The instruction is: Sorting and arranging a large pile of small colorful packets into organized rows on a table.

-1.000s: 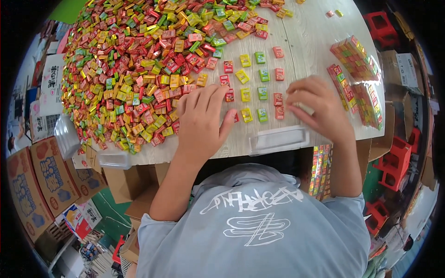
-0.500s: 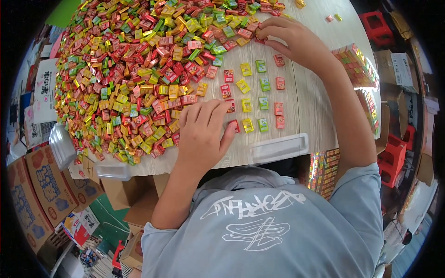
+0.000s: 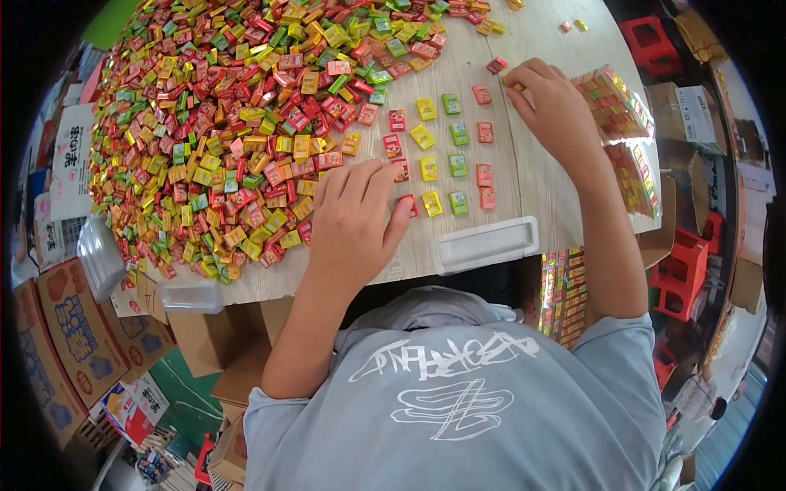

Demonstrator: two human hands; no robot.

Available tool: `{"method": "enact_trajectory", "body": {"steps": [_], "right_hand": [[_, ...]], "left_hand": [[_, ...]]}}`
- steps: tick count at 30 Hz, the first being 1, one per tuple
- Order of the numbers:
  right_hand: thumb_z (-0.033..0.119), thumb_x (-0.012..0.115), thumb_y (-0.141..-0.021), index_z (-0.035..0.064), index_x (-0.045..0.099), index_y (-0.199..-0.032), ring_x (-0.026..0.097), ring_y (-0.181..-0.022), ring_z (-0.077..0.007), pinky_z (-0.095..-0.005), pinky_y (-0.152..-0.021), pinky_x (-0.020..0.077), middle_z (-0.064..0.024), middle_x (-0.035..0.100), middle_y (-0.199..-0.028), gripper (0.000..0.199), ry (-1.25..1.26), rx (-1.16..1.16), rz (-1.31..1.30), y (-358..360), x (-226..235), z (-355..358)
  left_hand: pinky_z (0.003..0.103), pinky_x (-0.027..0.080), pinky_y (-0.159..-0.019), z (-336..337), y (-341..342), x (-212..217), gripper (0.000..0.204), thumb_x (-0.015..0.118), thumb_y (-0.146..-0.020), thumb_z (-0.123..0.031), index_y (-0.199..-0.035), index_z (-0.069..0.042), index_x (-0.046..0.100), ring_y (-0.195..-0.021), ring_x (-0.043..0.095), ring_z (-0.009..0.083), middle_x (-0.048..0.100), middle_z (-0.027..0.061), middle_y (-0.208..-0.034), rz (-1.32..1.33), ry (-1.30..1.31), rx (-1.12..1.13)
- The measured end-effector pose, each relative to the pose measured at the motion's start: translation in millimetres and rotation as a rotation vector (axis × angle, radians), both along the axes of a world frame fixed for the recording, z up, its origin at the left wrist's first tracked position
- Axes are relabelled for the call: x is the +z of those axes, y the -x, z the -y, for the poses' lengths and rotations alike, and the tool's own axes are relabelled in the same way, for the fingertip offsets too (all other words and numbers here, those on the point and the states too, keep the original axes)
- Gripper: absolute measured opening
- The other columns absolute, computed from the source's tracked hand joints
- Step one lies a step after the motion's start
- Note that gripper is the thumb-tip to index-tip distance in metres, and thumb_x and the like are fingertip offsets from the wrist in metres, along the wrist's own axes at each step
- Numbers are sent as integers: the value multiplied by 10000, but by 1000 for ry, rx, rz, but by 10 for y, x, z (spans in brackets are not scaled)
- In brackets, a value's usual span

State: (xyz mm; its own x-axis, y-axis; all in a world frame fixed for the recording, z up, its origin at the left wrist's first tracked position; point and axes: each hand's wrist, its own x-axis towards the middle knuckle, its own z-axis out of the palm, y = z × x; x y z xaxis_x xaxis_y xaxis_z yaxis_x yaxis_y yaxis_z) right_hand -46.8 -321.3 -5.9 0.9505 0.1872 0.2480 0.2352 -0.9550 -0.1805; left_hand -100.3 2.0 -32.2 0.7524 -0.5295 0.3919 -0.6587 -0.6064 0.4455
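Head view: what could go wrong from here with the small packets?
The left hand partly covers the column of red packets, so a slip might skew it. The loose pile sits close by, so strays could slide into the column. The right forearm appears near the stacked packets and might knock them.
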Motion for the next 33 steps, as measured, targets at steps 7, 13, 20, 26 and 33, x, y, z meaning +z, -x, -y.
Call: {"method": "enact_trajectory", "body": {"steps": [7,13,20,26,33], "right_hand": [[139,655,-1002,30,678,-1067,675,-1019,-329,-445,-894,534,-112,685,-1089,129,-51,-6,-25,-44,5,93],[183,665,-1001,53,688,-1082,672,-1031,-326,-442,-894,536,-108,691,-1091,155,5,-76,72,-89,-38,48],[234,671,-998,79,719,-1045,643,-1104,-323,-437,-961,510,-88,700,-1127,169,100,18,112,-448,-82,74],[207,647,-1009,80,726,-1115,609,-1188,-306,-394,-1030,473,-97,677,-1193,183,48,100,-11,-499,-122,225],[177,621,-1029,64,692,-1219,633,-1184,-305,-386,-1024,497,-125,638,-1279,233,-121,71,-201,-341,-72,325]], "left_hand": [[468,456,-1007,-25,22,-46,386,728,-918,-247,-1227,-27,652,-1113,608,330,662,133,-1213,24,3,7],[476,441,-1035,-28,39,-14,319,716,-921,-188,-1198,-39,659,-1137,603,358,662,139,-1210,-14,27,9],[475,445,-1037,-36,53,-50,293,704,-931,-189,-1181,-42,663,-1137,604,359,662,135,-1199,-22,59,6],[468,460,-1021,-51,32,-43,292,712,-926,-211,-1165,-51,659,-1114,608,323,659,116,-1149,25,45,0],[476,449,-1039,-30,35,-32,276,700,-931,-184,-1164,-40,670,-1138,606,356,663,140,-1185,-28,56,-5]]}}
